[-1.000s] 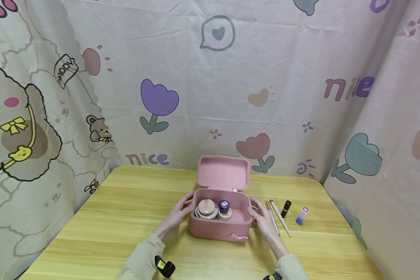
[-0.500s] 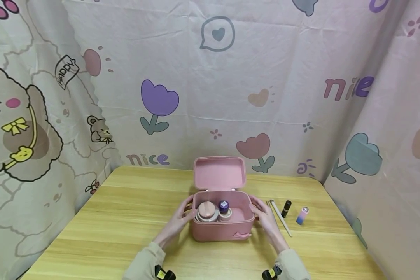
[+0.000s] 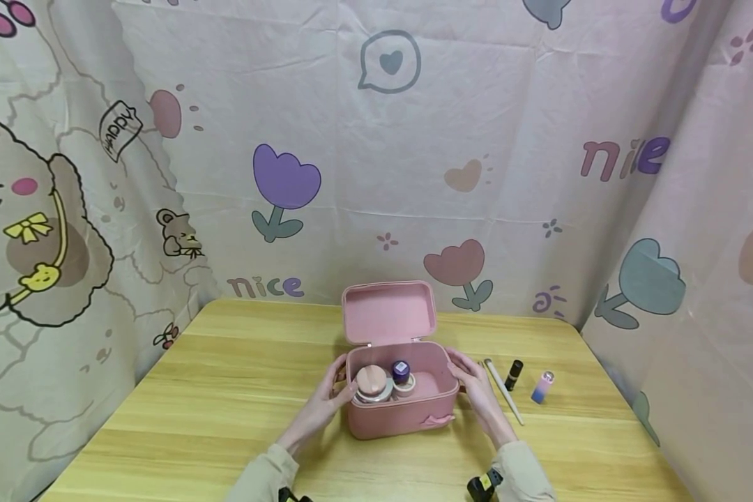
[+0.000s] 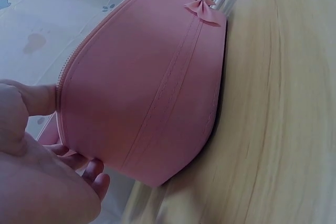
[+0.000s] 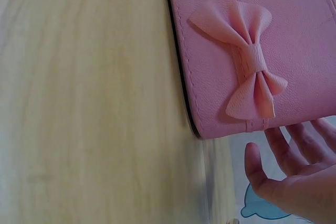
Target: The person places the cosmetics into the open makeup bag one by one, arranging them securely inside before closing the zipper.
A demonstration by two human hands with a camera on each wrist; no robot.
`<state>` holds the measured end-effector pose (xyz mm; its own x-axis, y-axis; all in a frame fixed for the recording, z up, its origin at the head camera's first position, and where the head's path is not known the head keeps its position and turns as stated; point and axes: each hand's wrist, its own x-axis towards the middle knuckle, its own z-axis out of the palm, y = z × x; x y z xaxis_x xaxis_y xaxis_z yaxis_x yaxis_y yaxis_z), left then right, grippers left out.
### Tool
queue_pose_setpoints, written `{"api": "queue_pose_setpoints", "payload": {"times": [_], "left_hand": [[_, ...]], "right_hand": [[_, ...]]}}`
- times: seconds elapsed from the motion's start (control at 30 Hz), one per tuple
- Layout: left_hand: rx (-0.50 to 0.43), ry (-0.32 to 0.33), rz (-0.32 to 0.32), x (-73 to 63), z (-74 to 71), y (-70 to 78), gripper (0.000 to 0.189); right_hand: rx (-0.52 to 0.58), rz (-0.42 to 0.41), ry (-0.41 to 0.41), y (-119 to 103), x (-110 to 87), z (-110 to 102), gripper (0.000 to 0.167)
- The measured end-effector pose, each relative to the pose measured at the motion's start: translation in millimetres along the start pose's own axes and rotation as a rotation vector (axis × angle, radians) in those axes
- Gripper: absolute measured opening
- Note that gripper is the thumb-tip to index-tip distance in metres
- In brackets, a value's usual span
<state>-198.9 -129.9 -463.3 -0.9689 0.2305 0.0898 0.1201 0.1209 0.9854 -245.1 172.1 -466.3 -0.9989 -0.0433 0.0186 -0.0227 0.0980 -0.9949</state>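
Observation:
A pink makeup case (image 3: 385, 422) stands on the wooden table with its lid (image 3: 389, 314) raised at the back. My left hand (image 3: 316, 415) grips its left end, thumb at the rim and fingers along the side wall. At the opposite end my right hand (image 3: 482, 401) holds the case the same way. Inside, toward the left, sit a round container topped with a pale pink puff (image 3: 371, 380), a small purple-topped item (image 3: 401, 371) and a cream-coloured jar (image 3: 405, 386). A pink bow (image 5: 253, 59) decorates the front, low on the right, in the right wrist view.
Right of the case lie a slim white stick (image 3: 504, 392), a small black tube (image 3: 513, 375) and a pink-and-blue tube (image 3: 542, 388). The table (image 3: 226, 362) meets a printed cloth backdrop (image 3: 514, 104) at the back and sides.
Both hands have turned the case slightly: its lid has swung left and its front has shifted right. A second slim stick beside the right hand is now mostly hidden.

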Motion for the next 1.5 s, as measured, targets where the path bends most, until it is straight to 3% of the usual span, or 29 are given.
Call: {"api": "queue_pose_setpoints", "payload": {"times": [0.37, 0.6, 0.7, 0.9, 1.0, 1.1, 1.27, 1.5], "left_hand": [[0.076, 0.054, 0.017, -4.4, 6.9, 1.1, 0.075], [0.174, 0.072, 0.023, -4.3, 5.5, 1.2, 0.080], [0.207, 0.072, 0.043, 0.2, 1.6, 1.7, 0.082], [0.241, 0.113, 0.040, 20.7, -12.9, 12.2, 0.086], [0.233, 0.154, 0.021, 37.8, -22.3, 22.1, 0.084], [0.240, 0.187, 0.052, 57.6, -31.3, 31.7, 0.079], [0.281, 0.200, 0.096, 84.4, -38.8, 38.6, 0.077], [0.283, 0.187, 0.087, 102.7, -40.8, 40.2, 0.072]], "right_hand": [[-0.035, 0.001, 0.037, -5.8, 3.3, 2.4, 0.049], [-0.325, -0.211, 0.231, -7.0, -19.1, 14.3, 0.046], [-0.399, -0.230, 0.279, -6.3, -32.0, 20.0, 0.053], [-0.425, -0.241, 0.279, -1.2, -47.0, 28.9, 0.067], [-0.418, -0.257, 0.270, 1.3, -49.3, 31.4, 0.071], [-0.397, -0.243, 0.253, 1.5, -50.4, 33.0, 0.076], [-0.381, -0.197, 0.216, -1.5, -53.8, 33.9, 0.081], [-0.390, -0.174, 0.200, -5.0, -53.3, 34.8, 0.081]]}}
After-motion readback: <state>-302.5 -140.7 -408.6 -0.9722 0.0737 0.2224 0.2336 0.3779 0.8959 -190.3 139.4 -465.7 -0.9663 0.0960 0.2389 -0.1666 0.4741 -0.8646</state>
